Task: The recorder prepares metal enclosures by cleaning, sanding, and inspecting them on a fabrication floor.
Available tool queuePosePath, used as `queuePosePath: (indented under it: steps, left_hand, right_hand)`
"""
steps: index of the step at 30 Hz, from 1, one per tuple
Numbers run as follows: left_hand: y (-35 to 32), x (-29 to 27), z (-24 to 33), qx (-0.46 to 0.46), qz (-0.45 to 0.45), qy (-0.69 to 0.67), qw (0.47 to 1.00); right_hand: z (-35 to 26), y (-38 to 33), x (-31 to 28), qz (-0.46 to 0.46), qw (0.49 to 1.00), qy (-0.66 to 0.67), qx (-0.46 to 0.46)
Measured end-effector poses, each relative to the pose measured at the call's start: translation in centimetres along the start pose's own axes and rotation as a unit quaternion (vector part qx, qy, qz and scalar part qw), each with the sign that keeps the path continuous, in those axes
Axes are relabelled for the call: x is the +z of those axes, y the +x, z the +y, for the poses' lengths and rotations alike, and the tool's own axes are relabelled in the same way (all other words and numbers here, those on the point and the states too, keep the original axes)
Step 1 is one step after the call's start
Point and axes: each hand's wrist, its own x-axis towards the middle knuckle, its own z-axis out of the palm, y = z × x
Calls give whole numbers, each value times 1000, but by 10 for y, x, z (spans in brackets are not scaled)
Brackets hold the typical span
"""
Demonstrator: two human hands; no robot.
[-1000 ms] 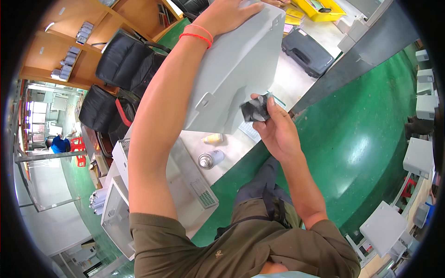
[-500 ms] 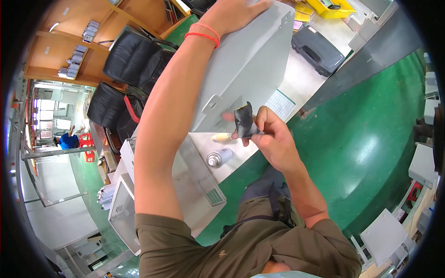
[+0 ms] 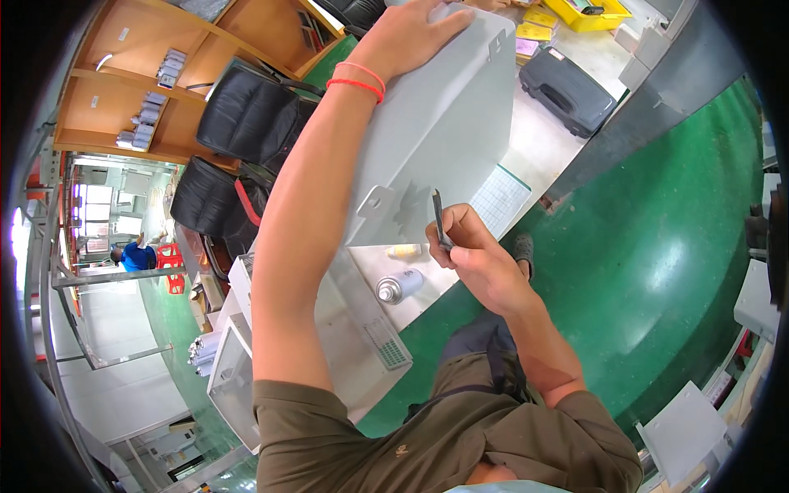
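My left hand (image 3: pixel 411 37) lies on the far end of a large grey metal box (image 3: pixel 444 156), thumb stretched out along its top. Its other fingers run toward the picture's upper edge and show only in part. In front of the box, my right hand (image 3: pixel 485 263) pinches a folded piece of black sandpaper (image 3: pixel 438 215), seen nearly edge-on and apart from the grey side. A metal tab with a slot (image 3: pixel 374 202) sticks out at the box's near corner. Darker smudges mark the side close to the sandpaper.
On the white tabletop stand a spray can (image 3: pixel 399 286) and a small yellowish bottle (image 3: pixel 403 251). A gridded sheet (image 3: pixel 501 197), a black hard case (image 3: pixel 567 90) and a yellow bin (image 3: pixel 588 12) lie to the right. Black chairs (image 3: pixel 251 107) stand left; a person in blue (image 3: pixel 138 256) is far off.
My right hand has turned the sandpaper from its broad face to its edge and moved slightly right and down. My left hand stays on the box. The view has shifted a little.
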Motion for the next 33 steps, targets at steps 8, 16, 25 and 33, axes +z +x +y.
queuePosePath:
  steps: [8, 16, 25, 33]
  left_hand:
    - [0, -1, 2, 6, 5, -9, 1000]
    - [-1, -2, 5, -3, 0, -9, 1000]
    - [-1, -2, 6, 34, -1, -23, 999]
    - [2, 6, -4, 115, -4, 60, 992]
  right_hand:
    - [13, 2, 2, 51, 997, -49, -41]
    - [22, 15, 14, 141, 913, -328, -196]
    - [74, 53, 15, 210, 784, -439, -386]
    - [82, 65, 17, 211, 757, -453, -422]
